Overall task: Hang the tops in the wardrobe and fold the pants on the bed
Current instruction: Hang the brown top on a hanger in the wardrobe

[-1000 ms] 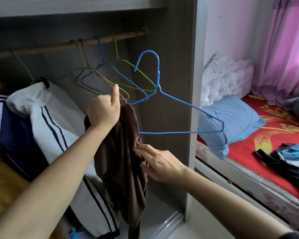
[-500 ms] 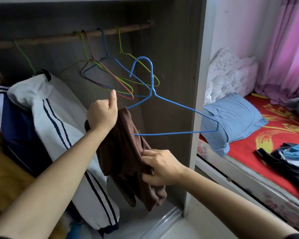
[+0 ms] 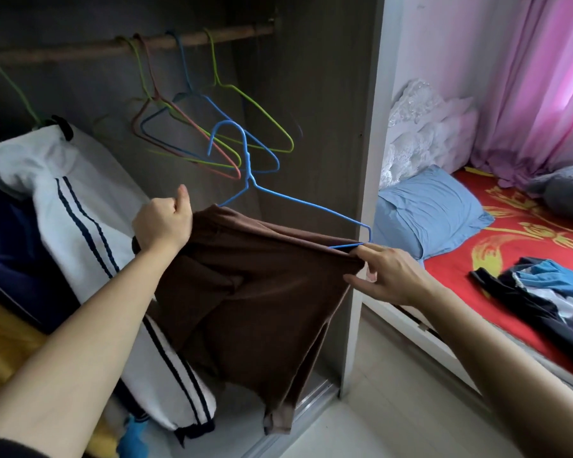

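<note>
A brown top (image 3: 245, 292) is stretched across a blue wire hanger (image 3: 298, 203) in front of the open wardrobe. My left hand (image 3: 162, 223) grips the top and the hanger's left end, thumb up. My right hand (image 3: 387, 276) pinches the top's edge at the hanger's right corner. The hanger's hook points up, below the wooden rail (image 3: 129, 47). A pile of dark and blue clothes (image 3: 543, 295) lies on the red bed (image 3: 477, 252).
Several empty wire hangers (image 3: 212, 133) hang on the rail. A white jacket with dark stripes (image 3: 90, 226) hangs at the left, over dark blue and yellow clothes. The wardrobe's grey side panel (image 3: 368, 160) stands beside the bed. A blue pillow (image 3: 434, 209) and pink curtain (image 3: 526, 77) lie beyond.
My right hand has pulled the bunched brown top rightwards along the hanger, spreading it out. The hanger has dropped lower and tilted flatter.
</note>
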`<state>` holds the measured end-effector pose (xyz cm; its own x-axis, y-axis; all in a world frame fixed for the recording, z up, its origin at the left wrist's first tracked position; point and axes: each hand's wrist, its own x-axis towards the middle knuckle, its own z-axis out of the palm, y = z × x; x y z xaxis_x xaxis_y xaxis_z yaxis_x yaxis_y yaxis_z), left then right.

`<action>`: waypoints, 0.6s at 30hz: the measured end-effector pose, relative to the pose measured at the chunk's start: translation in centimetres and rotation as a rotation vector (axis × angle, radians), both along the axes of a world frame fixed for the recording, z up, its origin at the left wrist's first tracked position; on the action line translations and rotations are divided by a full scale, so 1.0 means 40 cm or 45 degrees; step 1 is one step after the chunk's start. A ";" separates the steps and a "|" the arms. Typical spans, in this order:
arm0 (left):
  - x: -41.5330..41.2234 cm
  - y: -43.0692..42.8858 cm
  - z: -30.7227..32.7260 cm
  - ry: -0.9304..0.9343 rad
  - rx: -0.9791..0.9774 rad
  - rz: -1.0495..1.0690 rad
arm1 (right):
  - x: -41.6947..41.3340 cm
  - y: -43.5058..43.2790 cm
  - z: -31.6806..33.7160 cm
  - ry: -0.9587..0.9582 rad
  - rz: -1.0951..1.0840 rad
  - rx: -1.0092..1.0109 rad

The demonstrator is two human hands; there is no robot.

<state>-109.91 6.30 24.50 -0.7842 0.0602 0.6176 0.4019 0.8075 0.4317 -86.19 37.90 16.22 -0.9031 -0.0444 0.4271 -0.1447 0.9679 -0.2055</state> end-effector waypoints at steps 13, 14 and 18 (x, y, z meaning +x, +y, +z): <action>-0.021 0.020 -0.007 0.111 -0.077 -0.050 | 0.062 0.049 0.058 -0.036 -0.068 -0.016; -0.017 0.018 -0.009 0.173 -0.143 -0.076 | 0.065 0.056 0.058 -0.060 -0.091 -0.027; 0.005 0.027 -0.025 0.321 -0.355 -0.163 | 0.065 0.073 0.059 -0.022 -0.159 -0.089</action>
